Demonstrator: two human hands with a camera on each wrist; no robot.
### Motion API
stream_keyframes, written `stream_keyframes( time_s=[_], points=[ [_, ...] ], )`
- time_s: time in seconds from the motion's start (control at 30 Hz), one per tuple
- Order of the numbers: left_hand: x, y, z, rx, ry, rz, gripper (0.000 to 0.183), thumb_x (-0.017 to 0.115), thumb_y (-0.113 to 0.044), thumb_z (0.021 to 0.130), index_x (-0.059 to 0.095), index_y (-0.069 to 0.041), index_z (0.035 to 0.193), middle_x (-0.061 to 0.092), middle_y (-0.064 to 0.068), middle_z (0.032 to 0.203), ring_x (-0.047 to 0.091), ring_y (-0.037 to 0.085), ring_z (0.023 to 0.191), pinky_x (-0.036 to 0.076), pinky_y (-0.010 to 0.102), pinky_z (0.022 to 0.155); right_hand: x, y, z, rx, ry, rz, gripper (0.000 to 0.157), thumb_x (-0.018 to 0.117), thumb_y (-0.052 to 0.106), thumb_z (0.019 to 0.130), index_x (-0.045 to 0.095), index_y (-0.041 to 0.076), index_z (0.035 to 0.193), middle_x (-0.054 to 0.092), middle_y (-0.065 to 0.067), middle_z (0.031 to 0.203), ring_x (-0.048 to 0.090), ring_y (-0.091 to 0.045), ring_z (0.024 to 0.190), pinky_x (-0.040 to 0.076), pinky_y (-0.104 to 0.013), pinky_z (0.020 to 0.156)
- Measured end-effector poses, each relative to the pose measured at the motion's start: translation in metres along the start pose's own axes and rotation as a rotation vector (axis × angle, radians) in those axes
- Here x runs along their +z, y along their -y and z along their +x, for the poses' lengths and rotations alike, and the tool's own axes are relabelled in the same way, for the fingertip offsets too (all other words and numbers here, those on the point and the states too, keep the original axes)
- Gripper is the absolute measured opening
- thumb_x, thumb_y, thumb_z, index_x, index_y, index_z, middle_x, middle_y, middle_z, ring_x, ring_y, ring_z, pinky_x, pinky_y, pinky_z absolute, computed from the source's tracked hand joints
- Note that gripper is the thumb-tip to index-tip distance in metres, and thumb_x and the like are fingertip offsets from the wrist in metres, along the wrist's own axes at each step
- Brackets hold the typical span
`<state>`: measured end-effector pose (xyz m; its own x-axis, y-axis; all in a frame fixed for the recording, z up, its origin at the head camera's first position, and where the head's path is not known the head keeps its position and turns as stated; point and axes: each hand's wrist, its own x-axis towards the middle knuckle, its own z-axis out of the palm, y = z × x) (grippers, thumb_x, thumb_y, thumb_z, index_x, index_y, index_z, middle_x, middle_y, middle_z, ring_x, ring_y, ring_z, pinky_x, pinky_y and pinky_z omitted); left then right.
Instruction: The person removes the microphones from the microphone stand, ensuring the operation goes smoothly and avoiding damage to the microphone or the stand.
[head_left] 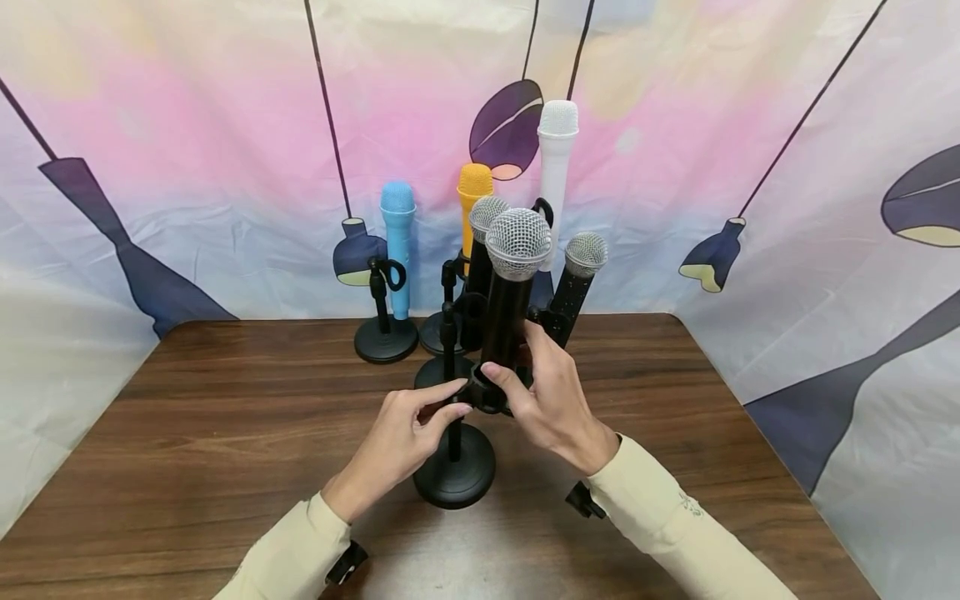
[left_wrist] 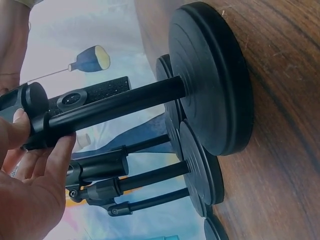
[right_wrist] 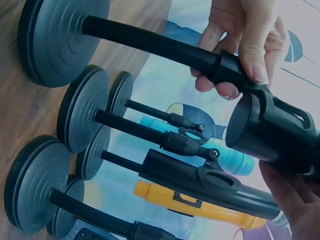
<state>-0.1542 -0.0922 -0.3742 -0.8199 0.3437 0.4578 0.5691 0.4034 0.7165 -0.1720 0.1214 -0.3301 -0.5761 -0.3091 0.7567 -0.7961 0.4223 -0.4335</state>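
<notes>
My right hand (head_left: 555,404) grips a black microphone (head_left: 504,312) with a silver mesh head, low on its body, thumb at the clip. The microphone stands nearly upright, its lower end in the round black clip (right_wrist: 277,132) of the front desk stand. With thumb and fingers my left hand (head_left: 397,442) pinches the joint at the top of that stand's pole (left_wrist: 120,106), just left of the clip. The stand's round black base (head_left: 454,468) rests on the table. In the right wrist view, only part of my right hand (right_wrist: 290,200) shows.
Behind stand several other stands with microphones: blue (head_left: 398,237), orange (head_left: 474,187), white (head_left: 557,158), another black one (head_left: 481,250) and a speckled black one (head_left: 573,287) at right. Their bases crowd the back of the wooden table (head_left: 225,442). A printed cloth (head_left: 225,167) hangs behind.
</notes>
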Motion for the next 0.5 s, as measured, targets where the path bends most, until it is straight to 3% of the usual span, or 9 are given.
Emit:
stream_keyframes(
  time_s=[0.23, 0.5],
  points=[
    [-0.0001, 0.0001, 0.0, 0.005, 0.001, -0.009, 0.038, 0.067, -0.025, 0.099, 0.068, -0.01, 0.134, 0.048, -0.014, 0.059, 0.034, 0.002, 0.049, 0.039, 0.023, 0.051, 0.0018, -0.0017, 0.0023, -0.026, -0.03, -0.011, 0.057, 0.051, 0.042, 0.106, 0.047, -0.005, 0.137, 0.062, -0.014, 0.112, 0.066, -0.021, 0.093, 0.057, -0.036, 0.077],
    [0.0001, 0.0009, 0.0007, 0.005, 0.001, -0.008, 0.037, 0.067, -0.026, 0.099, 0.068, -0.011, 0.134, 0.048, -0.014, 0.058, 0.034, 0.002, 0.049, 0.039, 0.024, 0.051, 0.0003, 0.0018, 0.0087, -0.004, -0.021, 0.047, 0.059, 0.05, 0.037, 0.107, 0.036, -0.004, 0.147, 0.057, -0.021, 0.121, 0.07, -0.023, 0.092, 0.059, -0.034, 0.075]
  ],
)
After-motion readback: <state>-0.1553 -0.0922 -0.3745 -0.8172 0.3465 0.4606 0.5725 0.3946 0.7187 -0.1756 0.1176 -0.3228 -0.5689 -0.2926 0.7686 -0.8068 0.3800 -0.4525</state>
